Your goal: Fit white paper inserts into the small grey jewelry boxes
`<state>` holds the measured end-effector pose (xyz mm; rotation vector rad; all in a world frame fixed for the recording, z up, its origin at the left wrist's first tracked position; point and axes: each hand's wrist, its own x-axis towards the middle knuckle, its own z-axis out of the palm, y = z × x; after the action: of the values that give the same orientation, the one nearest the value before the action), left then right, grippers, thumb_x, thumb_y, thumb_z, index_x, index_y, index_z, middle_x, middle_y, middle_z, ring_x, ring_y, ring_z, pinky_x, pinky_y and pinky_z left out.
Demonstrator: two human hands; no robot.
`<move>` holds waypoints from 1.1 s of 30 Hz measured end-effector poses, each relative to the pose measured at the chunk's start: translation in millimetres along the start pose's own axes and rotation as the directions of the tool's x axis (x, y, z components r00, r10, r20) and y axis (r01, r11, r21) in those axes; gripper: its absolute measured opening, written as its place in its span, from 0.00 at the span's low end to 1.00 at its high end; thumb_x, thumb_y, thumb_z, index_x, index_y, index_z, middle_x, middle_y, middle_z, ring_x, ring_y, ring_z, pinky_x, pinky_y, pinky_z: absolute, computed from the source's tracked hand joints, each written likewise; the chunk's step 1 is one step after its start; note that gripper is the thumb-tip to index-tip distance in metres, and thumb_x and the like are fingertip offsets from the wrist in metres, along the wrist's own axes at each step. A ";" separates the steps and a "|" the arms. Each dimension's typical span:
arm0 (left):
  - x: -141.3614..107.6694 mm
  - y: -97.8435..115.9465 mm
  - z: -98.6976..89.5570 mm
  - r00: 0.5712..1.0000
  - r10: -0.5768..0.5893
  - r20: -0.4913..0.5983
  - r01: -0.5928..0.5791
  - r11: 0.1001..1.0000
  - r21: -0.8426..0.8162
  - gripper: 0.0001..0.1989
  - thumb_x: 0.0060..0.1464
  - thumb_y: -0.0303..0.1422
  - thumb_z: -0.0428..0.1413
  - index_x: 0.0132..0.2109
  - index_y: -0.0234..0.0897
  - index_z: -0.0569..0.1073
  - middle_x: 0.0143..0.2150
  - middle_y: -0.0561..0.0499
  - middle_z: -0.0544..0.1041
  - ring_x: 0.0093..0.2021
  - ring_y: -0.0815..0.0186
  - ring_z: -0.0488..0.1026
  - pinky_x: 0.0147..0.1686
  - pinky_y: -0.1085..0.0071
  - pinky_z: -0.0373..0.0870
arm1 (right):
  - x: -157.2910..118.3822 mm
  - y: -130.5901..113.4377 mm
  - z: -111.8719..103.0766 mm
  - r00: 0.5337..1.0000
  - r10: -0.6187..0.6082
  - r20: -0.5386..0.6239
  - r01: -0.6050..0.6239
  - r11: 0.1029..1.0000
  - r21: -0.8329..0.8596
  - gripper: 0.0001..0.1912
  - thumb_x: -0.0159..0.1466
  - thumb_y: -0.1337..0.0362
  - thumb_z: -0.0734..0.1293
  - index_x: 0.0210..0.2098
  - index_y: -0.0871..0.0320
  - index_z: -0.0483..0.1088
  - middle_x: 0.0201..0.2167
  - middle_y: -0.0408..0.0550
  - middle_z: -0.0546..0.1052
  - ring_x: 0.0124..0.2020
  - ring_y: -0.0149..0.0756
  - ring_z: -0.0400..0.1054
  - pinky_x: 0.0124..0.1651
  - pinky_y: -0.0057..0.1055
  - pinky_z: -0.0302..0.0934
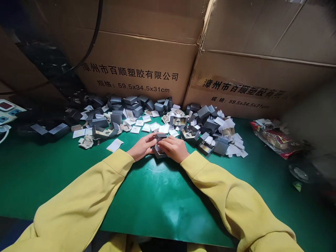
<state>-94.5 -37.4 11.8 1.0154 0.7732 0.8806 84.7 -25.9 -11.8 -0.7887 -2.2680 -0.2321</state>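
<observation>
"How are the hands set?"

"The left hand is mostly closed, thumb and fingers pinching the left side of a small box. The right hand is curled round its right side, fingertips bent inward."

"And the box?"

"Dark grey, standing open, partly covered by fingers. It's well back from the front edge of the green table, just before the other boxes heaped along the back edge."

"Resting on the table?"

"I can't tell."

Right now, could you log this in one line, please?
Left hand: holds small dark box | Right hand: same box | Beyond: other dark boxes, white pieces
</observation>
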 end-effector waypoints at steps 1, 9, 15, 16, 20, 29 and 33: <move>0.0 -0.2 -0.2 1.000 0.000 -0.002 0.000 1.000 0.008 0.23 0.50 0.36 0.57 0.54 0.42 0.67 0.54 0.43 0.67 0.46 0.58 0.69 0.39 0.64 0.72 | -0.4 0.4 1.0 1.000 0.017 0.014 -0.017 1.000 -0.021 0.11 0.65 0.60 0.59 0.36 0.55 0.72 0.31 0.45 0.76 0.31 0.30 0.65 0.31 0.27 0.53; 0.4 -2.6 -1.1 1.000 0.022 -0.015 -0.021 0.998 0.057 0.24 0.49 0.38 0.58 0.54 0.43 0.66 0.55 0.43 0.67 0.46 0.58 0.69 0.40 0.63 0.72 | 4.5 -1.4 -5.1 0.970 0.120 0.209 -0.108 0.992 -0.068 0.12 0.64 0.56 0.59 0.34 0.53 0.72 0.29 0.42 0.76 0.25 0.25 0.65 0.24 0.27 0.44; -0.6 -2.1 -0.5 1.000 0.015 0.003 -0.015 0.997 0.078 0.25 0.48 0.40 0.58 0.54 0.42 0.66 0.55 0.42 0.66 0.48 0.55 0.68 0.39 0.64 0.72 | 12.8 -7.1 -15.0 0.947 0.084 0.310 -0.045 0.990 -0.133 0.12 0.63 0.56 0.60 0.32 0.55 0.70 0.29 0.43 0.75 0.24 0.27 0.64 0.22 0.29 0.40; -0.7 -2.2 -0.7 1.000 0.016 0.009 -0.017 0.997 0.082 0.25 0.48 0.40 0.58 0.54 0.42 0.66 0.55 0.42 0.67 0.49 0.54 0.68 0.39 0.64 0.72 | 13.2 -7.3 -15.0 0.947 0.069 0.314 -0.027 0.990 -0.137 0.13 0.64 0.56 0.59 0.32 0.56 0.70 0.29 0.44 0.75 0.24 0.27 0.64 0.22 0.29 0.40; -0.9 -3.2 -1.9 0.999 0.039 0.024 -0.041 0.995 0.092 0.24 0.48 0.40 0.58 0.53 0.41 0.66 0.55 0.42 0.67 0.48 0.54 0.69 0.38 0.63 0.72 | 12.8 -5.8 -11.8 0.954 0.029 0.299 0.006 0.993 -0.117 0.14 0.65 0.57 0.58 0.31 0.57 0.69 0.28 0.44 0.73 0.23 0.26 0.62 0.23 0.29 0.41; -4.0 4.8 -6.5 0.997 0.022 0.072 -0.025 0.999 0.044 0.22 0.48 0.34 0.59 0.51 0.41 0.67 0.48 0.44 0.70 0.42 0.62 0.71 0.39 0.66 0.70 | 6.3 -9.9 -7.2 0.973 0.041 0.225 -0.015 0.993 -0.113 0.16 0.67 0.57 0.54 0.34 0.56 0.69 0.31 0.44 0.73 0.25 0.25 0.62 0.23 0.29 0.41; -2.6 6.7 -10.2 0.995 0.007 0.103 -0.006 1.000 -0.006 0.22 0.47 0.33 0.60 0.51 0.41 0.67 0.45 0.45 0.71 0.41 0.62 0.71 0.39 0.65 0.70 | 6.9 -11.9 -9.5 0.973 0.055 0.223 -0.027 0.992 -0.125 0.16 0.67 0.58 0.55 0.31 0.57 0.68 0.28 0.43 0.73 0.25 0.25 0.62 0.23 0.29 0.40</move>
<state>-106.1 -34.1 15.0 1.0504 0.6799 0.8291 79.1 -35.7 0.6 -0.9673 -2.4657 -0.2751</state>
